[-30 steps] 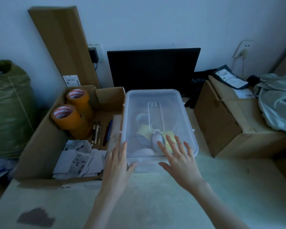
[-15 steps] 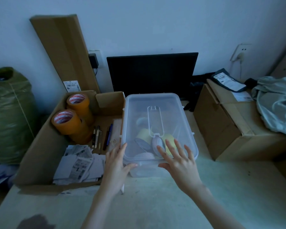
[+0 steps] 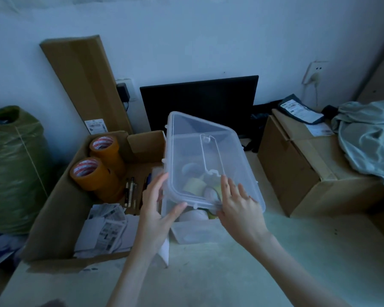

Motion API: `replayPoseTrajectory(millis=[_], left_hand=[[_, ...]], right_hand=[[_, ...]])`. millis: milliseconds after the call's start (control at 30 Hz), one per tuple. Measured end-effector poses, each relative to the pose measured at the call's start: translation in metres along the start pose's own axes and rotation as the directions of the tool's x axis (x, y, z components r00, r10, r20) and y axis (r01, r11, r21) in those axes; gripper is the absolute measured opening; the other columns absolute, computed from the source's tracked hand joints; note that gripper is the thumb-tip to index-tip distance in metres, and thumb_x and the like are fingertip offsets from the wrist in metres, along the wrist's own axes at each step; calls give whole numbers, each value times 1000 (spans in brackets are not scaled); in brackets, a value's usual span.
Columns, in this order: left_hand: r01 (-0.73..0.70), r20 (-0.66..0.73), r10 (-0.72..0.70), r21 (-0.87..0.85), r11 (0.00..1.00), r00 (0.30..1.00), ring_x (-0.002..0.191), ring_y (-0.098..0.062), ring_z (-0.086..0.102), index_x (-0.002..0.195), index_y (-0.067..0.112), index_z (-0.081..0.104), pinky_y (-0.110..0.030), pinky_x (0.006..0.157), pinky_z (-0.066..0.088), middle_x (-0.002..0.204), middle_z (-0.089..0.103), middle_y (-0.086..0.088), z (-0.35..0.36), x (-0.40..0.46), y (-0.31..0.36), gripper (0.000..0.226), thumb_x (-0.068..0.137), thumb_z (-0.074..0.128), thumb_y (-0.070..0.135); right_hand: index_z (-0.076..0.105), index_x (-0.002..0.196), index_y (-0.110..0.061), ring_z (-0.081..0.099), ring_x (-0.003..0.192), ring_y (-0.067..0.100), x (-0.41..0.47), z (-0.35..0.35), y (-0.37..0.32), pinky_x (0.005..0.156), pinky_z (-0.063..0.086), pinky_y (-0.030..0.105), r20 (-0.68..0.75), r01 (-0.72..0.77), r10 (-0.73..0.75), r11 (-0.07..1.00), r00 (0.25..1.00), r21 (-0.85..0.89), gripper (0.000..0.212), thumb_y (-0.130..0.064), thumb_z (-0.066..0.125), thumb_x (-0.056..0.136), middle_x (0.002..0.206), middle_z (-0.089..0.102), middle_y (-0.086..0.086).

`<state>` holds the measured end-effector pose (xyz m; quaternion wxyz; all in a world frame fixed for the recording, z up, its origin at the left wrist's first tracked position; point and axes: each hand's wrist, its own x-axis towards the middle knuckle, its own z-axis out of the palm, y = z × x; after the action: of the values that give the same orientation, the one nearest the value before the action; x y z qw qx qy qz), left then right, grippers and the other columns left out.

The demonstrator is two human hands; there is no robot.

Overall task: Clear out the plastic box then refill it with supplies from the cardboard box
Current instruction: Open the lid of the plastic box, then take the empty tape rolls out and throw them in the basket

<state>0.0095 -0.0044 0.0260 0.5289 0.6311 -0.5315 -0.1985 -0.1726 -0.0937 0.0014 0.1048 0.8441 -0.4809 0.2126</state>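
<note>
At the far left, beyond the table's left edge, a green sack is seen. Next to it the open cardboard box sits at the table's left edge, and the supplies for the refill are held in it: two stacks of orange tape rolls toward its back, a few pens along its right side, and printed paper slips at its near edge.

The left hand is curled on the lid at the near left corner — fingers along the left rim, thumb hooked under the near edge. The lid is clear, with a moulded handle, and its near edge is raised above the plastic box, which sits near the middle of the table just right of the cardboard box. Through the lid, rolls of pale tape can be made out inside. The right hand is laid on the lid's near right part with fingers spread and fairly straight; whether its thumb is hooked beneath cannot be told.

The step in hand is judged to be lid removal. It would be done best if the lid were lifted evenly on both corners — a one-sided pull may drag the light box along. A bare patch of table at the near right would suit for setting it down, well clear of the closed carton at the right edge.
</note>
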Motion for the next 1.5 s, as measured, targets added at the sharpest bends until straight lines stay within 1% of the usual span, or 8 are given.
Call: replayPoseTrajectory(millis=[133,300,467,733,900,1100,1233,1500], left_hand=[[-90,125,82,62,994,989,133,15,24,138,63,12,-6,103,24,141,20,45,12,9,2,65,89,53,55],[-254,275,126,498,830,953,139,-2,19,149,31,21,-26,110,19,154,22,14,33,13,-37,70,88,26,67],[-260,288,82,664,701,954,138,-12,32,142,21,42,-28,108,17,152,33,6,43,12,-50,65,90,18,54],[-224,277,13,748,625,961,113,-5,58,118,26,64,-26,97,24,128,61,12,48,10,-55,49,93,26,42],[-240,263,59,734,636,963,97,-10,66,113,23,66,-27,90,28,114,68,11,47,8,-55,43,92,32,38],[-247,251,85,740,626,964,92,-13,67,114,21,65,-28,88,30,103,72,8,49,9,-52,43,91,33,37],[-243,247,82,745,622,966,96,-14,66,116,21,65,-28,90,28,106,71,8,48,8,-53,46,91,30,39],[-228,215,108,686,691,971,108,-12,60,120,23,61,-23,90,27,116,66,10,47,8,-54,46,89,33,42]], right_hand=[[66,110,3,72,71,30,-3,-12,11,37,48,29,-122,-73,73,997,990,9,49,-1,50,65,103,73,15],[60,126,-5,67,68,39,-11,-21,45,55,49,36,3,-351,384,842,923,410,49,5,60,78,103,72,15],[55,68,-9,46,44,7,-23,5,78,49,31,27,20,-501,644,575,765,647,26,1,52,92,46,43,-2],[65,110,-18,67,87,14,-49,82,82,84,56,40,380,-550,765,-40,520,834,29,-1,47,96,95,69,-4],[61,106,-11,68,93,18,-60,98,88,69,56,20,537,-445,732,-350,418,824,26,5,44,96,113,64,9],[60,84,-12,64,72,24,-67,93,101,61,47,28,710,-765,609,-249,354,594,16,-24,59,93,86,66,11],[61,71,-5,59,54,24,-71,76,108,57,50,32,757,-937,553,182,349,300,31,-31,62,88,62,64,10],[62,73,-6,61,73,34,-22,-2,95,66,50,38,386,-625,500,696,775,354,23,-22,51,85,70,67,12]])
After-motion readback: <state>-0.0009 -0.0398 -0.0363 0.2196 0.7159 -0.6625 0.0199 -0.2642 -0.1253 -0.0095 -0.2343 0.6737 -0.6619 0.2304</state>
